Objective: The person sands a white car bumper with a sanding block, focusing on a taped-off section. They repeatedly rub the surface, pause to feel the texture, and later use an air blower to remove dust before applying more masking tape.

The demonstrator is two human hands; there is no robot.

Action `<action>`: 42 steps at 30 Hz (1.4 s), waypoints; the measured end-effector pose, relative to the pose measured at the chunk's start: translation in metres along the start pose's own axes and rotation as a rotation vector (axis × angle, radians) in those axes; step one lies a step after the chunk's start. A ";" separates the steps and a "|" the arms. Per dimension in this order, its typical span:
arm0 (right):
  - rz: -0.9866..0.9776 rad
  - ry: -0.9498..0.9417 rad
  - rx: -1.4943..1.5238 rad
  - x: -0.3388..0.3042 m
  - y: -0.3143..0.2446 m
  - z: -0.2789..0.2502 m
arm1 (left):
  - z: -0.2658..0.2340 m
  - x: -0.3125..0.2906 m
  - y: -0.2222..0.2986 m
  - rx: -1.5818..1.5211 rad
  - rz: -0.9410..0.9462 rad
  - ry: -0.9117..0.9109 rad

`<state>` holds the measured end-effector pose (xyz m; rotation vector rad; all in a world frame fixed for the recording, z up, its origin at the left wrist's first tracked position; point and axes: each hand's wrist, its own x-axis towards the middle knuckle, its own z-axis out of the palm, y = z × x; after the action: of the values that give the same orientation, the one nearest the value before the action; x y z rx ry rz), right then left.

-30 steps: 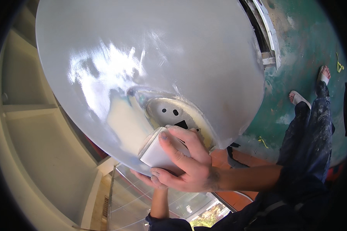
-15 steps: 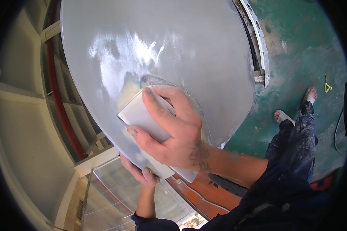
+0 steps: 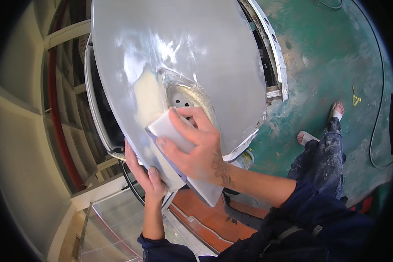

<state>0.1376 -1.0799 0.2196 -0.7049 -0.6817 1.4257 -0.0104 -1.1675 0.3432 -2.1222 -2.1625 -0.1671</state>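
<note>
A large grey car body panel (image 3: 231,83) curves across the middle, with a smeared shiny area on it. A cream filler patch (image 3: 149,96) lies beside an oval recess with small holes (image 3: 183,99). My right hand (image 3: 194,142) is closed around a long pale sanding block (image 3: 170,126), fingers over its far side and thumb on the near side. The block lies against the panel below the recess, with a thin bluish-purple layer along its edge. My left hand (image 3: 146,177) grips the panel's lower-left edge, thumb on the near face; part of its fingers is hidden.
To the left stand cream beams and a red pipe (image 3: 62,131). A white perforated strip (image 3: 273,39) runs along the panel's right side. On the green floor (image 3: 310,74) lie a dark hose (image 3: 382,87) and a yellow scrap (image 3: 356,97). My feet are at the right.
The sanding block and my right hand have slid down the panel towards me, uncovering the recess and more filler. My left hand still holds the edge. The whole view has shifted somewhat.
</note>
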 end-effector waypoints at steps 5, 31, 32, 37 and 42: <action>0.373 -0.303 0.066 -0.107 -0.007 -0.071 | -0.013 0.127 0.047 0.518 0.458 -0.150; 0.387 0.381 -0.586 -0.173 -0.014 -0.426 | -0.019 0.147 0.070 0.801 0.924 -0.430; 0.395 0.376 -0.586 -0.175 -0.012 -0.429 | -0.018 0.165 0.068 0.864 0.889 -0.411; 0.467 0.458 -0.480 -0.187 -0.012 -0.449 | -0.013 0.139 0.065 0.865 0.910 -0.367; 0.568 0.557 -0.453 -0.197 -0.017 -0.462 | -0.019 0.014 0.052 0.706 0.850 -0.546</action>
<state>0.5006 -1.2887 -0.0571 -1.6795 -0.3677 1.4806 0.0410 -1.1551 0.3643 -2.4909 -0.9793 1.1460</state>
